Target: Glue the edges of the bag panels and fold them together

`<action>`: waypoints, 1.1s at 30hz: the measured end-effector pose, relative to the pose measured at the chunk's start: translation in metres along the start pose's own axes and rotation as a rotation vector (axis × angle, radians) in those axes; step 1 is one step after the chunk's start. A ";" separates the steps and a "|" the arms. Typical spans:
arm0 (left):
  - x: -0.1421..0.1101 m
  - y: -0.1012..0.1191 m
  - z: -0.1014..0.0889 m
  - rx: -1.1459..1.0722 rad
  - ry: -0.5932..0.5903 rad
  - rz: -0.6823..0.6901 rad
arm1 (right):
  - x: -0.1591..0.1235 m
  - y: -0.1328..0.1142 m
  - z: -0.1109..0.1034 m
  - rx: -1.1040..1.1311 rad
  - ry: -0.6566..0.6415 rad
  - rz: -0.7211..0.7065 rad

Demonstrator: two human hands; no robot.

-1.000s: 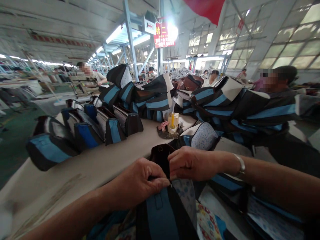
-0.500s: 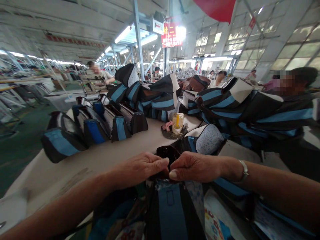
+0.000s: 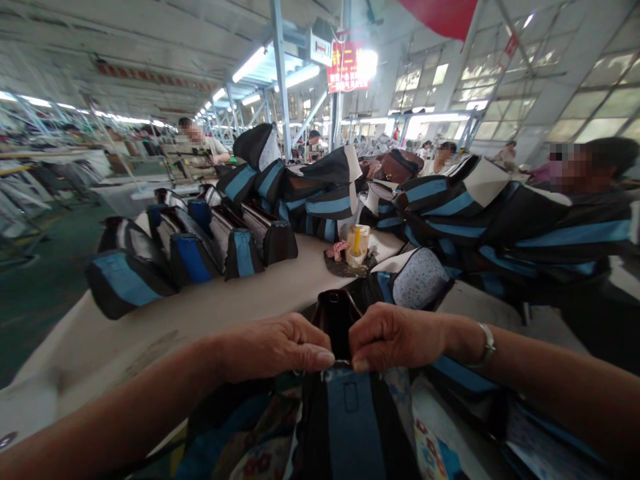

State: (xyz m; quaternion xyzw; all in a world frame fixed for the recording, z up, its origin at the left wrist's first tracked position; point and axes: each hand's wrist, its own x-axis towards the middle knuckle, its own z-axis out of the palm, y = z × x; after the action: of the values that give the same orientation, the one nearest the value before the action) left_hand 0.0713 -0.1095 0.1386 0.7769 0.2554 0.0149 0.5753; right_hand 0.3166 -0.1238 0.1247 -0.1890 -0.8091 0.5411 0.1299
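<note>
A black bag with a blue stripe (image 3: pixel 353 420) stands upright close in front of me, with a small rectangle outlined on the stripe. Its dark, shiny top edging rises to a far end with a small metal fitting. My left hand (image 3: pixel 280 343) pinches the near rim from the left, thumb on top. From the right, my right hand (image 3: pixel 387 337), with a bracelet at the wrist, grips the same rim between thumb and curled fingers. A short stretch of rim shows between the two thumbs. The fingers inside the bag are hidden.
Several black and blue bags (image 3: pixel 243 250) stand on the pale table (image 3: pixel 200 313) at left. More bags (image 3: pixel 455 217) are heaped at right and behind. A tub with a yellow stick (image 3: pixel 357 247) sits mid-table beside a pink cloth (image 3: pixel 337 251). Other people work farther back.
My thumbs have moved slightly apart along the rim and my left hand has dropped a little. The bag's mouth looks wider and straighter. The view has shifted slightly.
</note>
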 end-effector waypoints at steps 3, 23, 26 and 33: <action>0.001 0.001 0.003 0.002 -0.050 0.028 | -0.001 0.004 0.002 -0.020 0.000 -0.018; 0.000 0.002 -0.012 0.153 0.006 0.028 | 0.011 -0.020 -0.009 -0.013 -0.155 0.034; 0.003 0.001 -0.013 0.172 -0.028 0.028 | 0.011 -0.019 -0.007 0.029 -0.121 0.114; 0.000 0.011 0.006 0.373 0.089 0.129 | 0.018 -0.012 0.007 -0.062 -0.077 -0.043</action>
State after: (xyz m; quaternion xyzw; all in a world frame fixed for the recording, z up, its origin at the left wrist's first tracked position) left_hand 0.0775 -0.1171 0.1468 0.8833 0.2284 0.0384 0.4077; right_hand 0.2960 -0.1256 0.1334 -0.1543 -0.8339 0.5196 0.1042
